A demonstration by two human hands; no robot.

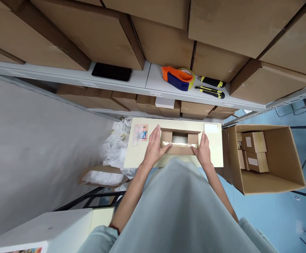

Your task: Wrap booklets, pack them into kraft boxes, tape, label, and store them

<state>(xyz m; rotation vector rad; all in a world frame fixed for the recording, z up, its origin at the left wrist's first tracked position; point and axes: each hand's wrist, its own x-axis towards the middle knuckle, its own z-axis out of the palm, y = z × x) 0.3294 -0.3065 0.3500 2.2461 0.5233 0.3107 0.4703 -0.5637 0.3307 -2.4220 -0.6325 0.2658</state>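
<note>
A small cardboard box (180, 151) sits on the cream tabletop (132, 159) in front of me, its side flaps folded in and a gap between them. Along its near flap runs a strip of shiny clear tape (180, 144). My left hand (153, 147) grips the box's left end, fingers along the outside and thumb on the taped flap. At the right end my right hand (203, 150) holds it the same way. Left of the box lies a colourful printed card (144, 133); a white label sheet (211, 128) is at the table's back right.
Above the table, a shelf (139, 78) bears a black phone (112, 72), an orange and blue tape dispenser (178, 78), two box cutters (210, 92) and large cartons (166, 42). On the right a big carton (281, 154) contains several small boxes. Crumpled white paper (115, 147) is heaped at left.
</note>
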